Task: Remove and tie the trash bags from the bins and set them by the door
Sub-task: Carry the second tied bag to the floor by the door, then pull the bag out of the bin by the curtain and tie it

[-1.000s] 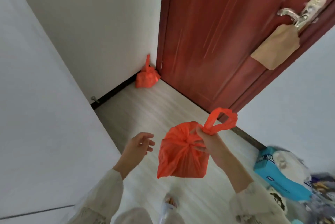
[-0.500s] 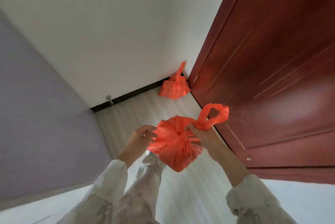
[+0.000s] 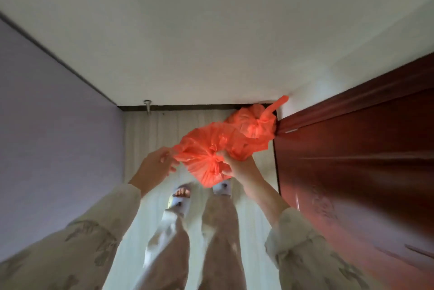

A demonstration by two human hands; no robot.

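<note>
A tied orange trash bag (image 3: 206,148) hangs in the air above the floor. My right hand (image 3: 237,165) grips it at its knot. My left hand (image 3: 156,165) pinches the bag's left edge between fingertips. A second tied orange bag (image 3: 256,122) sits on the floor in the corner, against the wall and the red-brown door (image 3: 352,172); its tied tail points up along the wall. The held bag partly overlaps the floor bag in view.
A white wall (image 3: 211,43) with a dark baseboard closes the far end. A metal doorstop (image 3: 147,104) sticks out of it low down. A pale purple-grey wall (image 3: 58,137) runs along the left. My feet in white slippers (image 3: 179,200) stand on the light wood floor.
I have stepped close to the corner and look more steeply down. The held bag has come down toward the floor bag. My left hand now pinches the bag's edge.
</note>
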